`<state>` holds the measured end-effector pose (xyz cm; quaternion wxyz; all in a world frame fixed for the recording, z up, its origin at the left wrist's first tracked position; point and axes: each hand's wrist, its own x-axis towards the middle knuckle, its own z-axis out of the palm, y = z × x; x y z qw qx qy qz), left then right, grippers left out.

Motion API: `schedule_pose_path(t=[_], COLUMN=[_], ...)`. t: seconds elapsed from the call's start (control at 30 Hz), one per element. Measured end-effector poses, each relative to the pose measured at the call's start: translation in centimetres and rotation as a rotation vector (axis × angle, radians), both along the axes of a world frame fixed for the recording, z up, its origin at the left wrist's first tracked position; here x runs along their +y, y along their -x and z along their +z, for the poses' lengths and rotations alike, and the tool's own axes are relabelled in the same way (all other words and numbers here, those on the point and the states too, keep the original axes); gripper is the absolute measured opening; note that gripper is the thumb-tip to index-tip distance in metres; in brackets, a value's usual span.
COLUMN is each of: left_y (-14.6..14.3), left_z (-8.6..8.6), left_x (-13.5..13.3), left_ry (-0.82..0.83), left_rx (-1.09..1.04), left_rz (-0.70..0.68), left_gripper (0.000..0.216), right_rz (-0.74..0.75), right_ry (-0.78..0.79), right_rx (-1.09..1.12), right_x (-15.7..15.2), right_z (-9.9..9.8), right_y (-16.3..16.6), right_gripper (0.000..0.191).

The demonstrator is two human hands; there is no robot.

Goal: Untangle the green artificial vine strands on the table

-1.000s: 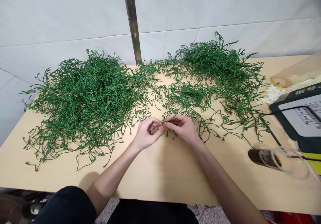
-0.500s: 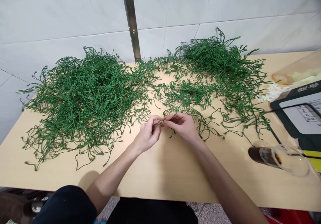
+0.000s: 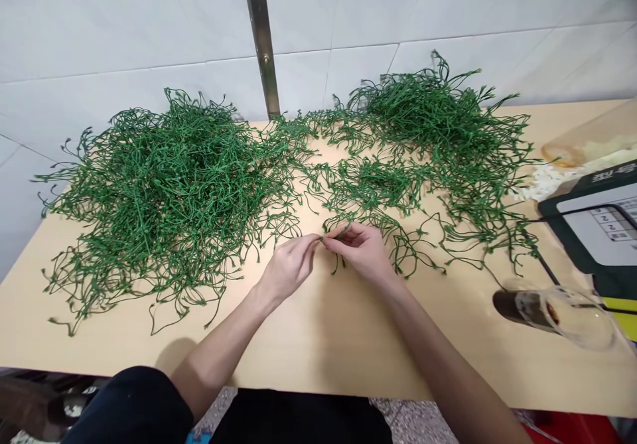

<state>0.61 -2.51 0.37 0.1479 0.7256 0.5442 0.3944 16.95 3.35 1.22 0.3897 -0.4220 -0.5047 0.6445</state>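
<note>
My left hand and my right hand meet fingertip to fingertip above the table's middle. Between them is a thin green plastic stem, pinched by the right fingers and reaching to the left fingertips. The left thumb and index finger are pressed together at the stem's tip; just how they grip it is partly hidden. Just beyond the hands lies a small spread of the same green stems. A large tangled heap of green stems is to the left, and another heap sits at the back right.
On the right of the wooden table stands a clear plastic cup with dark liquid. Behind it are a dark green bag with a white label and small white pieces. A tiled wall with a metal post borders the back.
My left fingers have straightened from a curled grip to a pinch at the stem's tip. The right hand stays nearly in place, holding the stem.
</note>
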Motion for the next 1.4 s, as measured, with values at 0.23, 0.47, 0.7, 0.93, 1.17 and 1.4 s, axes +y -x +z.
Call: schedule_pose_path(t=[0.23, 0.47, 0.7, 0.93, 1.17, 1.4], left_y=[-0.9, -1.0, -0.7, -0.5, -0.4, 0.1], left_z=[0.8, 1.0, 0.9, 0.4, 1.2, 1.6], left_x=[-0.1, 0.3, 0.6, 0.6, 0.7, 1.2], left_ry=[0.411, 0.519, 0.517, 0.348, 0.592, 0.984], left_rx=[-0.521, -0.862, -0.944, -0.702, -0.966, -1.269], left_rz=[0.033, 0.042, -0.002, 0.05, -0.03, -0.127], left_gripper=[0.027, 0.037, 0.035, 0.019, 0.037, 0.042], right_rz=[-0.03, -0.03, 0.031, 0.038, 0.023, 0.065], right_ry=[-0.036, -0.021, 0.002, 0.016, 0.007, -0.056], right_rx=[-0.019, 0.006, 0.057, 0.049, 0.059, 0.045], right_x=[0.0, 0.0, 0.3, 0.4, 0.3, 0.3], right_z=[0.1, 0.0, -0.1, -0.2, 0.3, 0.5], right_y=[0.3, 0.3, -0.1, -0.2, -0.2, -0.5], right_gripper=[0.024, 0.025, 0.027, 0.031, 0.027, 0.026])
